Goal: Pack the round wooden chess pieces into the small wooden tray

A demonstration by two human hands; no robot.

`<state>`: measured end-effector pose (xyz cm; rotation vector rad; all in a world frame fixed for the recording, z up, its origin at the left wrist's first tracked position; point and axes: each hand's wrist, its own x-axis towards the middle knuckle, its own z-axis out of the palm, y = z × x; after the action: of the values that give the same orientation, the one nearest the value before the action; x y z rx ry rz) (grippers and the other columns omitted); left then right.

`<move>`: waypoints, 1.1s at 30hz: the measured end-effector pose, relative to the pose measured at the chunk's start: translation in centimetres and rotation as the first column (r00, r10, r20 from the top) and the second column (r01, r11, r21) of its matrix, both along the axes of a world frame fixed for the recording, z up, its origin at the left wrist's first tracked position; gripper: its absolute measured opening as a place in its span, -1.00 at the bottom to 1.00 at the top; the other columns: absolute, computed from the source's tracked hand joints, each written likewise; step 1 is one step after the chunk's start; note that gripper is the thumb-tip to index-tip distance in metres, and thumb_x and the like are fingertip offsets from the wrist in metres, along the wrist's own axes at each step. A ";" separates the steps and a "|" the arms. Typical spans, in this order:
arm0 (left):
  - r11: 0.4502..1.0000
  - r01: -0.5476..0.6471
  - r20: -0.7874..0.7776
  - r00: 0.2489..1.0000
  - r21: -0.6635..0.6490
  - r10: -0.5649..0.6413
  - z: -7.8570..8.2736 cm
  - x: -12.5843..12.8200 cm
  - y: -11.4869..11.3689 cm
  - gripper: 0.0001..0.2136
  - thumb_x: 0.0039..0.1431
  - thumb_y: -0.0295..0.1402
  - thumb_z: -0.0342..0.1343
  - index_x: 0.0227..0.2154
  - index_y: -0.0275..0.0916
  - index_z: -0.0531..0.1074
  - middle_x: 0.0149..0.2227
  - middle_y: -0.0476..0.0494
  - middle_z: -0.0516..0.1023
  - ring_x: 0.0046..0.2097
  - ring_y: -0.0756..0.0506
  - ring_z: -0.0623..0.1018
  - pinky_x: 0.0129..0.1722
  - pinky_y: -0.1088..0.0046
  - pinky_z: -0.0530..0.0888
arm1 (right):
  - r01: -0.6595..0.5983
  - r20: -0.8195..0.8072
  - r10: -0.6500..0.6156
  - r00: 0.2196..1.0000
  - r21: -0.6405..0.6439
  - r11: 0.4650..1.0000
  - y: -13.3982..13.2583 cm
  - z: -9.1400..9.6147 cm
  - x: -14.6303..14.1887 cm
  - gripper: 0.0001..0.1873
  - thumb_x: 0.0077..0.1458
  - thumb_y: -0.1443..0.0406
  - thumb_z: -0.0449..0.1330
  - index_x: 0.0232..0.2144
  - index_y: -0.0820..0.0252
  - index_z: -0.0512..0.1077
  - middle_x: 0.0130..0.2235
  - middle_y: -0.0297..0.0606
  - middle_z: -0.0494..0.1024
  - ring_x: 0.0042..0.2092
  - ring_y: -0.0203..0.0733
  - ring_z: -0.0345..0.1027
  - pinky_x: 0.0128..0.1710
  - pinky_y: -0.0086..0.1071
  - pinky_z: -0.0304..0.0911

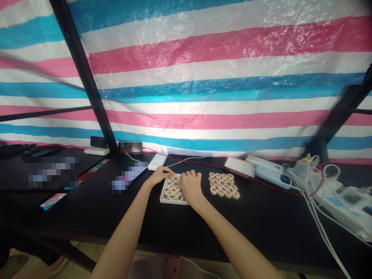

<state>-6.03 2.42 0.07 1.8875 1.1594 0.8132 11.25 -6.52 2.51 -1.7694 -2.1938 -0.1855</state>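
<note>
A shallow white box (174, 202) lies on the black table and holds rows of round, pale xiangqi pieces (173, 190) marked with dark characters. My left hand (159, 176) is at the box's far left corner, its fingers and thumb closed over the rim. Over the right side of the box is my right hand (192, 186), fingers bent down among the pieces; whatever is under its fingertips is hidden. To the right of the box, several xiangqi pieces with red characters (223, 185) lie in rows on the table.
Behind the box lie a white power bank (157, 159) and a phone with a blurred screen (129, 177). A brown-edged white box (240, 167), a white device (269, 172) and tangled cables with power strips (343, 197) are on the right. A red cable (186, 161) crosses the back.
</note>
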 end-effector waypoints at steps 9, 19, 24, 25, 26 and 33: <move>1.000 0.007 -0.030 1.000 -0.007 -0.008 0.5 0.2 0.1 -0.68 -0.14 -0.10 0.21 -0.50 -0.30 0.56 -0.42 -0.15 0.58 -0.31 -0.14 0.50 -0.25 0.38 0.38 | -0.025 -0.143 0.015 0.990 -0.067 0.997 0.9 -0.3 1.1 -0.80 0.12 0.18 0.14 -0.22 0.09 0.45 -0.14 -0.20 0.45 -0.06 -0.10 0.20 -0.19 -0.24 -0.03; 1.000 0.016 -0.059 0.998 -0.004 -0.016 0.8 0.4 0.0 -0.69 -0.12 -0.09 0.19 -0.48 -0.26 0.57 -0.35 -0.14 0.58 -0.24 -0.16 0.50 -0.22 0.37 0.39 | -0.044 -0.205 0.025 0.978 -0.087 0.995 1.5 -0.9 0.8 -0.83 0.08 0.31 0.09 -0.24 0.21 0.38 -0.16 -0.17 0.41 -0.12 -0.13 0.26 -0.22 -0.30 0.05; 1.000 0.018 -0.085 0.996 -0.021 -0.020 1.0 0.5 -0.2 -0.67 -0.12 -0.07 0.19 -0.49 -0.28 0.57 -0.37 -0.15 0.58 -0.27 -0.15 0.50 -0.23 0.37 0.39 | -0.091 -0.286 0.091 0.954 0.013 0.996 1.7 -0.2 2.0 -0.76 0.09 0.37 0.03 -0.16 0.16 0.35 -0.24 -0.26 0.48 -0.14 -0.20 0.26 -0.19 -0.31 -0.01; 1.000 0.019 -0.080 0.997 -0.024 -0.021 1.0 0.5 -0.1 -0.67 -0.12 -0.07 0.20 -0.49 -0.28 0.57 -0.37 -0.14 0.57 -0.27 -0.15 0.50 -0.24 0.37 0.39 | -0.087 -0.282 0.089 0.955 0.019 0.996 1.7 -0.1 2.3 -0.77 0.10 0.35 0.04 -0.17 0.14 0.36 -0.24 -0.27 0.50 -0.12 -0.18 0.25 -0.19 -0.31 -0.02; 0.999 0.022 -0.076 0.997 -0.027 -0.024 0.9 0.5 0.0 -0.67 -0.13 -0.07 0.20 -0.48 -0.28 0.57 -0.37 -0.14 0.57 -0.27 -0.15 0.50 -0.24 0.37 0.39 | -0.081 -0.261 0.082 0.962 0.012 0.997 1.7 -0.1 2.6 -0.81 0.10 0.30 0.06 -0.20 0.12 0.38 -0.25 -0.27 0.51 -0.11 -0.15 0.23 -0.19 -0.29 -0.03; 0.999 0.005 -0.078 0.997 -0.042 -0.009 0.9 0.7 -0.2 -0.67 -0.14 -0.09 0.21 -0.48 -0.30 0.56 -0.37 -0.16 0.57 -0.28 -0.15 0.50 -0.24 0.36 0.39 | -0.115 -0.073 0.111 0.991 -0.049 0.992 1.4 -0.1 3.2 -0.83 0.16 0.27 0.05 -0.33 0.11 0.45 -0.23 -0.22 0.52 -0.10 -0.09 0.18 -0.22 -0.23 -0.08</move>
<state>-5.35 2.26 0.92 1.9023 1.2076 0.7112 14.44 -5.15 2.39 -1.6468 -2.2606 -0.0391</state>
